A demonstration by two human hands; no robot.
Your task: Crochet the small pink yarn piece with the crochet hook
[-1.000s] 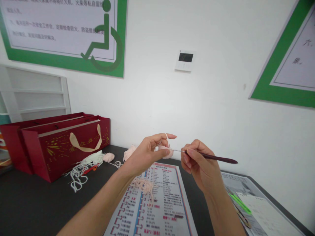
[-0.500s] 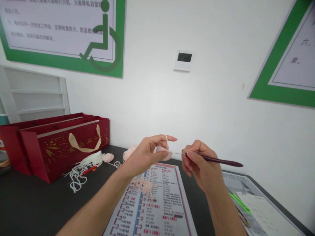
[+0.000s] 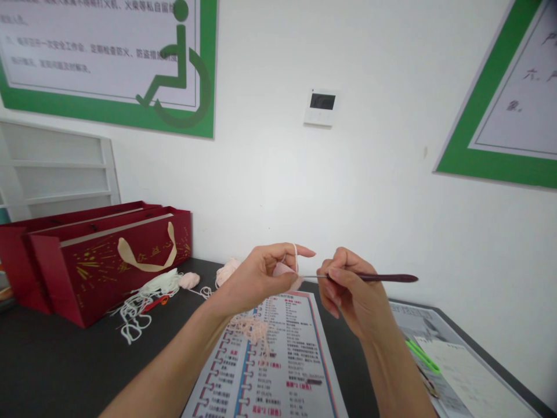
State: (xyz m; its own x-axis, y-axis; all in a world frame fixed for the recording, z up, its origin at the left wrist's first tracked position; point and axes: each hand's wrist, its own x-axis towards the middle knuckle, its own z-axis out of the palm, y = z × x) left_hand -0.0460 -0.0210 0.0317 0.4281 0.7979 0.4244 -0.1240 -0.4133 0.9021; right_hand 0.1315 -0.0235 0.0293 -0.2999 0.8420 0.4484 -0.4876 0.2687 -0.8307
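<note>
My left hand [image 3: 273, 270] pinches a small pale pink crochet piece [image 3: 285, 269] between thumb and fingers. A strand of pink yarn [image 3: 296, 255] loops over its outstretched index finger. My right hand [image 3: 350, 281] grips a crochet hook [image 3: 389, 278] by its dark red handle, held almost level. The hook's thin metal shaft points left and reaches the pink piece at my left thumb; its tip is hidden there. Under my hands lies a printed pattern sheet [image 3: 300, 348], with a loose tangle of pink yarn [image 3: 252, 330] on it.
Red gift bags [image 3: 117, 255] stand at the left on the black table [image 3: 65, 371]. Beside them are white yarn [image 3: 143, 299], a small pink ball [image 3: 189, 281] and a larger pink ball [image 3: 226, 271]. A bright green tool [image 3: 423, 356] and a notepad [image 3: 461, 371] lie at the right.
The hook has shifted slightly left toward my left hand and turned closer to level, with my right hand moving along. The whole view has shifted a little.
</note>
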